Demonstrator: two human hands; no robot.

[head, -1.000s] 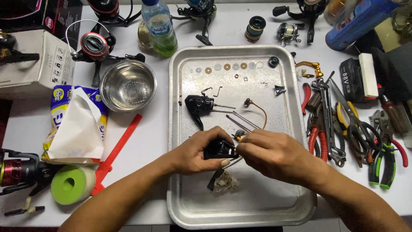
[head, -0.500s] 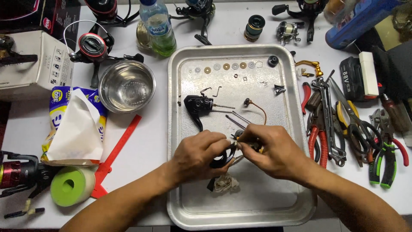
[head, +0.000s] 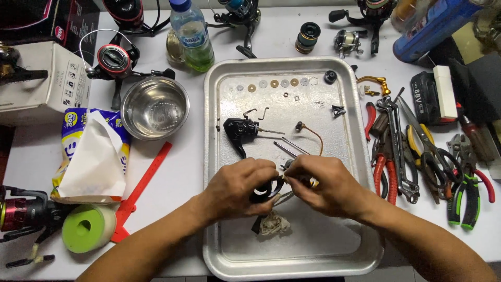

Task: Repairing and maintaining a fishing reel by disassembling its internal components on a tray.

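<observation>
1. Right now both hands meet over the middle of the metal tray [head: 219,156], nearer its front edge than its back edge.
2. Left hand [head: 237,190] is closed around a black reel part [head: 263,190], which sits between the two hands, mostly hidden.
3. Right hand [head: 323,185] pinches narrow at the part's right side; what it grips I cannot tell.
4. Neither hand is nearer; both touch it.
5. Compared with a second ago, the hands sit slightly closer together and lower toward the crumpled rag [head: 274,224].

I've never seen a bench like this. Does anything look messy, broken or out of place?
Nothing looks damaged or spilled. The tissue pack is torn open, and a crumpled wad lies in the metal tray below the left hand and right hand. The small washers sit in a neat row.
</observation>
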